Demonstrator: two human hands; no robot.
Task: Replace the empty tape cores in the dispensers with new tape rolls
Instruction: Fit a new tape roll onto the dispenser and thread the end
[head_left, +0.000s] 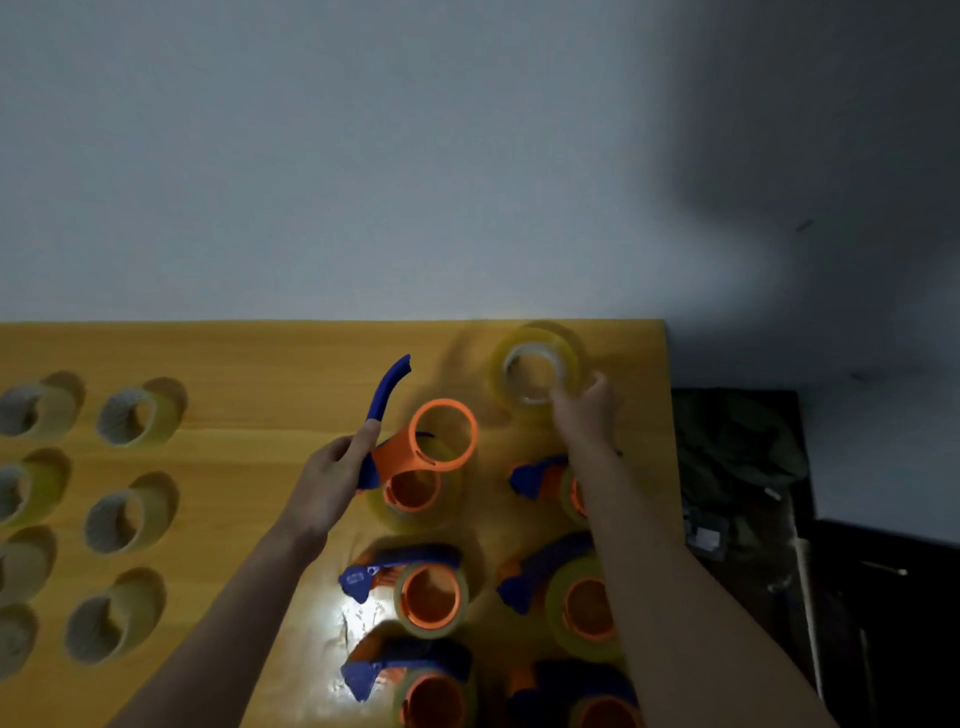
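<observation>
A yellow wooden bench (260, 353) is seen against a pale wall. Left of the held dispenser, empty tape cores (124, 415) are laid out in rows; below and right of it, loaded blue-and-orange dispensers (415, 587) are set. The held dispenser (415, 436), its orange hub bare and its blue handle raised, is gripped by the left hand (332, 478). Right of it, a clear yellowish tape roll (535, 371), blurred, is grasped at its lower edge by the right hand (584, 410).

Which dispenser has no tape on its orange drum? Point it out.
The dispenser that the left hand holds up by its blue handle: its orange drum is bare. The dispensers lying on the table all carry yellowish tape rolls.
</observation>
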